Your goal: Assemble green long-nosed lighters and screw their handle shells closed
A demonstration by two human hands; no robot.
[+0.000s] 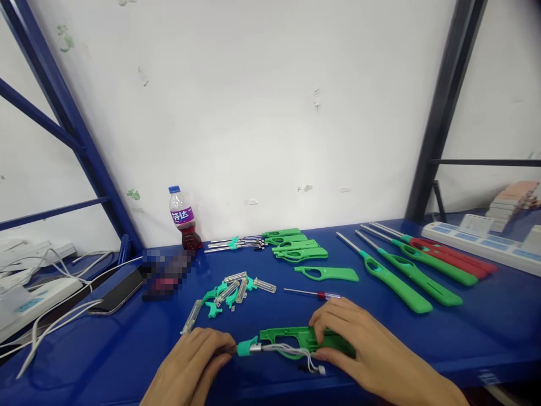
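Note:
My left hand (pixel 192 363) is closed around the tube end of a lighter's inner assembly (pixel 245 348). Its teal piece, metal sleeve and grey-white wires stick out to the right. My right hand (pixel 359 344) grips a green lighter shell half (pixel 279 334), hollow side up, by its handle end. The wires hang across the front of the shell, close to my right thumb. Just beyond my right hand lies a screwdriver (pixel 310 293). Teal triggers (pixel 214 308) and clear plastic fuel tanks (pixel 227 293) are scattered past my left hand.
At the back are several inner assemblies (pixel 236 243) and stacked green shells (pixel 296 245). A single shell (pixel 327 273) lies nearer. Long green lighters (pixel 397 285) and red ones (pixel 456 254) are on the right. A drink bottle (pixel 183 220), phone (pixel 116 293) and white cables (pixel 54 324) occupy the left.

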